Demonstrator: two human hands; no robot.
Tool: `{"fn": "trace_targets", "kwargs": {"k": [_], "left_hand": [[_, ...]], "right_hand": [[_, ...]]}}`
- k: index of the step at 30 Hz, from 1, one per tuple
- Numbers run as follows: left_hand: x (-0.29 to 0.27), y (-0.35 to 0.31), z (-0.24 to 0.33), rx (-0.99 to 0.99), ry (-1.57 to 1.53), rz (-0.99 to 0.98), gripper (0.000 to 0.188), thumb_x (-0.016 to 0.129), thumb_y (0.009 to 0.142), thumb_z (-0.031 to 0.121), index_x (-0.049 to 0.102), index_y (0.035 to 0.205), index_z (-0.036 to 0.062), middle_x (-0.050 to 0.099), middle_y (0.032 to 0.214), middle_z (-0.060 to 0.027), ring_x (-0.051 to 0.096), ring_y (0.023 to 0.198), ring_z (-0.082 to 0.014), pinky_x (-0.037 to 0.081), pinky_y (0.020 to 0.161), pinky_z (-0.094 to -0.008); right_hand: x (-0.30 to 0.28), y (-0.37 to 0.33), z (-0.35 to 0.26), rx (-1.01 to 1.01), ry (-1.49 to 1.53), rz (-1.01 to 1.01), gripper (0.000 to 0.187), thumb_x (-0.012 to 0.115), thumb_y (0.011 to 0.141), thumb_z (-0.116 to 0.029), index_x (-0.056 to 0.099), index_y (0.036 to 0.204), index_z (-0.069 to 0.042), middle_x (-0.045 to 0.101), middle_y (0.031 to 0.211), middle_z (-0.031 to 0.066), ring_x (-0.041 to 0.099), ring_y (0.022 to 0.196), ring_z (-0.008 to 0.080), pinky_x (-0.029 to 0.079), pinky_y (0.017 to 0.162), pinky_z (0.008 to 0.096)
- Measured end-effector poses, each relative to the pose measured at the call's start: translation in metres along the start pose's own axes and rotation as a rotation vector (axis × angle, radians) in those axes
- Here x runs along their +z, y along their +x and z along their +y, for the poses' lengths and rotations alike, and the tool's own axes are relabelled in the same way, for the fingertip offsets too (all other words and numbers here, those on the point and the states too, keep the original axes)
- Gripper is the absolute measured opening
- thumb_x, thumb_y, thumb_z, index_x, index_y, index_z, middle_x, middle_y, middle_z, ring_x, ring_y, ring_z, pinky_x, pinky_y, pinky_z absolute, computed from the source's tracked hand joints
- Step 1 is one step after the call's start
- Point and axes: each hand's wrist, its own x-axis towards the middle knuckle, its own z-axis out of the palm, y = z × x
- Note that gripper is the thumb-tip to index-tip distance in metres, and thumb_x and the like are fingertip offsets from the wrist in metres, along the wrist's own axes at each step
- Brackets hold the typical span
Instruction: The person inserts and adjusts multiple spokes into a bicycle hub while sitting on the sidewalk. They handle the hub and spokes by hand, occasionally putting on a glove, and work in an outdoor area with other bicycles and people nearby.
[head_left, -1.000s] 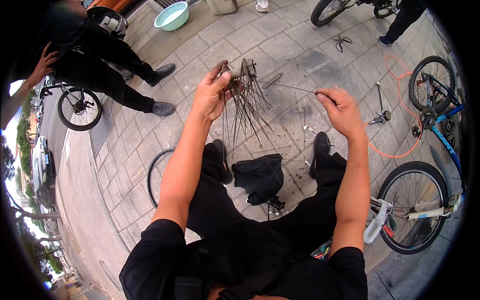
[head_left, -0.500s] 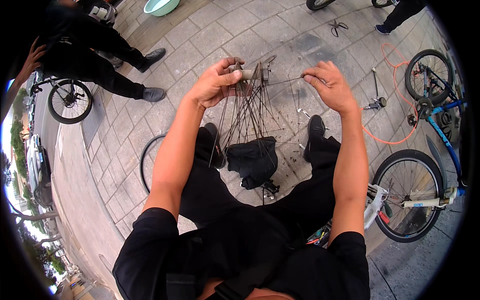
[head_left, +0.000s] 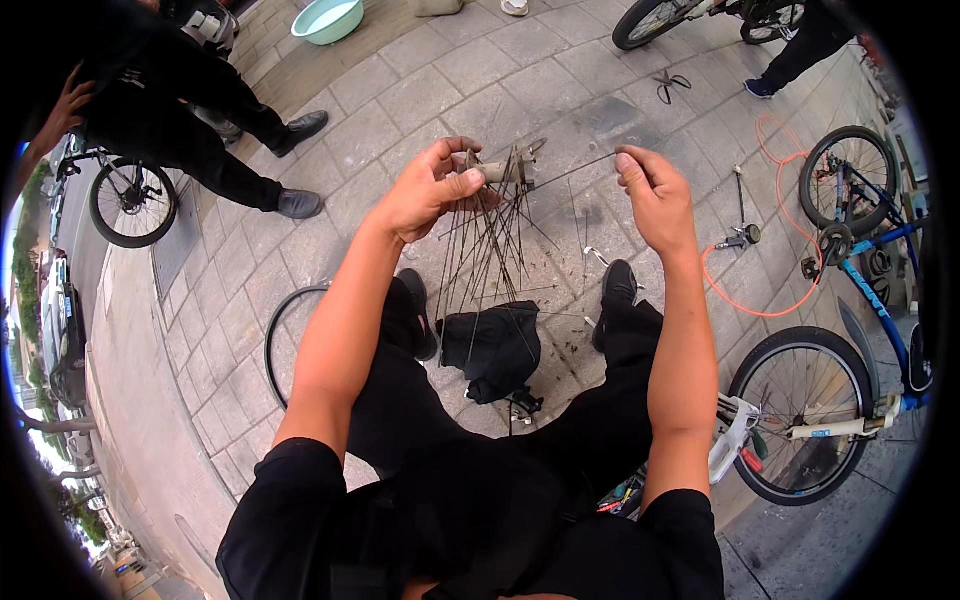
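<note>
My left hand (head_left: 436, 190) is closed around one end of a bare bicycle hub (head_left: 497, 173), holding it sideways above the pavement. Many thin, dark spokes (head_left: 490, 245) dangle from the hub in a loose, crossing bundle. To the right, my right hand (head_left: 658, 195) pinches the outer end of one spoke (head_left: 585, 168), which stretches out from the hub's right flange. My left fingers partly hide the hub's left flange. Below the hub, a black cloth (head_left: 492, 350) lies on the ground between my feet.
A blue bicycle (head_left: 880, 290) stands at the right, beside an orange hose (head_left: 750, 310) with a gauge. Scissors (head_left: 670, 86) lie ahead on the paving. A black hoop (head_left: 272, 340) rests by my left leg. A person (head_left: 230, 120) stands at the far left, near a green basin (head_left: 328, 20).
My right hand has moved a little farther right of the hub, with the spoke still in its fingers. The left hand keeps its hold, and the whole view has shifted slightly.
</note>
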Motion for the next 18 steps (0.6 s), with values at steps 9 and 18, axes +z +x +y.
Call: {"fn": "trace_targets", "kwargs": {"k": [9,18], "left_hand": [[0.012,0.008,-0.002,0.077,0.016,0.041,0.063,0.079,0.094,0.014,0.043,0.145,0.0029,0.057,0.130,-0.0139,0.064,0.119,-0.0254,0.055,0.100,-0.0397],[0.017,0.011,-0.015,0.151,0.159,0.037,0.062,0.081,0.091,0.006,0.044,0.141,0.0011,0.055,0.129,-0.0134,0.063,0.119,-0.0225,0.053,0.102,-0.0379]], "right_hand": [[0.008,0.011,-0.006,0.195,0.410,0.057,0.031,0.067,0.103,-0.023,0.074,0.116,0.004,0.073,0.088,0.0066,0.067,0.075,0.0111,0.054,0.066,0.0260],[0.057,-0.011,-0.017,0.107,0.163,-0.010,0.041,0.067,0.104,-0.030,0.068,0.127,0.003,0.073,0.088,0.0125,0.067,0.070,0.0134,0.054,0.066,0.0303]]}}
